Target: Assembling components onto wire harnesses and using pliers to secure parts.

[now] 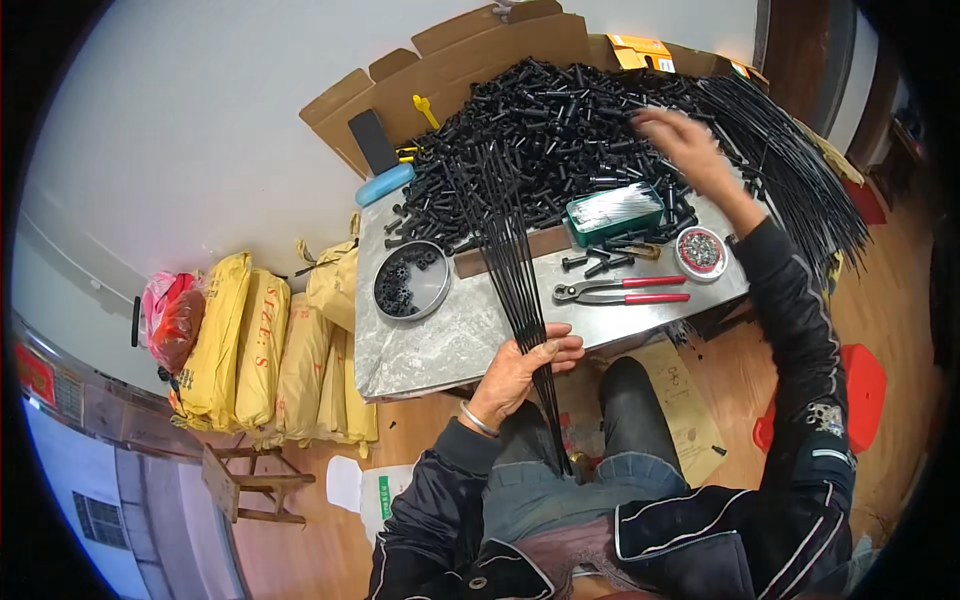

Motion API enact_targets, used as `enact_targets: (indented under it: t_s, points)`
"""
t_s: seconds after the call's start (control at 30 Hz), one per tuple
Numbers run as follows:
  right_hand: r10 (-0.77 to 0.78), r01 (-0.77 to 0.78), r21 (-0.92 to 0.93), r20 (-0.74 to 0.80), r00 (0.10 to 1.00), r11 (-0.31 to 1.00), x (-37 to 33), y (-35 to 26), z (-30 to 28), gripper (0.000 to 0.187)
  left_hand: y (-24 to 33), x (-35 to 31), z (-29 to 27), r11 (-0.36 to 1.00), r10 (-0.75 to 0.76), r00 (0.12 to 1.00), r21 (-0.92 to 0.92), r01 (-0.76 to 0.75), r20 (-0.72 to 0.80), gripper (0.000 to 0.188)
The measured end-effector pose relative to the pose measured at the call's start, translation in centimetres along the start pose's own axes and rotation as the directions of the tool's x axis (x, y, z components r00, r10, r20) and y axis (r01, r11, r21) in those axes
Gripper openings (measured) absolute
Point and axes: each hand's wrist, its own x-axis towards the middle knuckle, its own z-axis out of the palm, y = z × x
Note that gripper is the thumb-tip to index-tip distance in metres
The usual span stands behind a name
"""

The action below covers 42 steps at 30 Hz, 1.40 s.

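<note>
My left hand is closed round a bundle of thin black rods, thumb across them. The rods fan out upward over the table and their lower ends reach down between my legs. Over the right part of a big heap of black bolt-like pieces is my right hand, its fingers smeared by motion. Whether it holds anything does not show. Below that hand a green box contains thin silvery pins. Red-handled pincers lie on the table beside a round tub of small metal parts.
A round metal dish with small black pieces stands on the table's left side. More long black rods overhang the right edge. Cardboard walls the back. Yellow sacks, a wooden stool and a red stool stand around.
</note>
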Motion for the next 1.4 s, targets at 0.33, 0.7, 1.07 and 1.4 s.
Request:
enact_targets:
  t_s: [0.33, 0.7, 1.07, 1.4]
  points:
    - [-0.118, -0.585, 0.765, 0.629, 0.768, 0.270, -4.1, -16.4, 15.1, 0.026, -0.3, -0.3, -0.7, 1.000, 0.010, 0.999, -0.020, -0.011, -0.043, 0.047]
    - [-0.256, -0.385, 0.741, 0.588, 0.767, 0.550, -10.8, -17.6, 16.7, 0.022, 11.3, -2.8, 1.3, 0.783, 0.562, 0.820, 0.390, -0.485, -0.109, 0.036]
    - [0.028, 0.014, -0.181, 0.226, 0.974, 0.983, -4.3, -8.5, 8.4, 0.021, 9.8, -1.8, 2.2, 0.675, 0.682, 0.730, 0.425, -0.603, -0.047, 0.021]
    - [-0.111, 0.168, -0.627, 0.129, 0.985, 0.761, -3.6, -1.4, 8.4, 0.009, 10.1, -2.3, 2.9, 0.700, 0.633, 0.774, 0.434, -0.568, -0.007, 0.018]
